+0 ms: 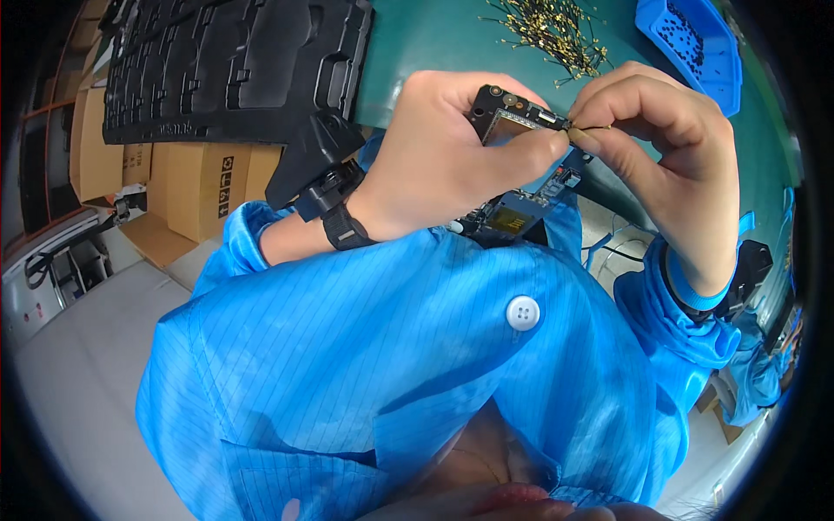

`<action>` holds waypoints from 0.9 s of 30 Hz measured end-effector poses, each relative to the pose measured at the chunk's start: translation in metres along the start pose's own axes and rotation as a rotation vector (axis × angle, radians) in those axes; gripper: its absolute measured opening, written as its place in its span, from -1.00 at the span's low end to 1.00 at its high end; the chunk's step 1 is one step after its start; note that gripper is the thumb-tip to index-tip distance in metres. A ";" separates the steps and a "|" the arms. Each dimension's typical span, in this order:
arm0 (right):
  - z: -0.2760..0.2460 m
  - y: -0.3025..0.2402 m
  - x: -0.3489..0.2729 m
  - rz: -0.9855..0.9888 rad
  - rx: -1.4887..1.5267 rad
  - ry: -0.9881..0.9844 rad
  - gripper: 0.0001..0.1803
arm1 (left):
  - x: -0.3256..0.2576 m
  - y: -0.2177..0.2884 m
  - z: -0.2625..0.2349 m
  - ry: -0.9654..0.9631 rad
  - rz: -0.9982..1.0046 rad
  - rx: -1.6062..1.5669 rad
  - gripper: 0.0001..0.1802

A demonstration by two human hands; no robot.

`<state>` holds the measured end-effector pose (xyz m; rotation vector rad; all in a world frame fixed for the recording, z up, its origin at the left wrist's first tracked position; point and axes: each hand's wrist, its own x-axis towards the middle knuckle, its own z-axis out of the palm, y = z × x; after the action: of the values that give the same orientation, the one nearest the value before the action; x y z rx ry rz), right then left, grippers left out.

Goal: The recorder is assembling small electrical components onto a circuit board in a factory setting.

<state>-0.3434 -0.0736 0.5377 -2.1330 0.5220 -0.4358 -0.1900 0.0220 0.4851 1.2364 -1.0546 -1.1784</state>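
My left hand [443,156] grips a small black circuit board [512,117] between thumb and fingers, held up close over the edge of a green table [434,39]. My right hand [660,148] pinches a tiny gold-coloured part [584,128] at the board's right edge, thumb and forefinger closed on it. A second black board [512,217] with a gold patch lies just below the hands, partly hidden by my blue sleeve. A black wrist strap [343,227] sits on my left wrist.
A heap of several small gold parts [552,30] lies on the table behind the hands. A blue bin [691,48] with dark small pieces stands at the back right. A black moulded tray [234,65] overhangs the table's left side. Cardboard boxes [195,182] stand on the floor at left.
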 end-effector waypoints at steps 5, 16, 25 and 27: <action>0.000 0.000 -0.003 0.017 0.014 -0.003 -0.91 | -0.001 -0.002 0.003 0.003 0.022 -0.038 -0.88; -0.008 0.005 0.000 0.360 0.239 -0.126 -0.91 | 0.001 -0.001 -0.002 -0.077 -0.046 -0.024 -0.87; -0.006 0.010 0.000 0.195 0.138 -0.127 -0.92 | 0.002 -0.009 -0.003 -0.037 -0.062 -0.082 -0.89; -0.005 0.009 0.000 0.189 0.087 -0.124 -0.92 | 0.001 -0.009 -0.003 -0.041 -0.061 -0.118 -0.88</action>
<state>-0.3477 -0.0822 0.5331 -1.9911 0.6158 -0.2144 -0.1875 0.0216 0.4759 1.1633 -0.9688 -1.2995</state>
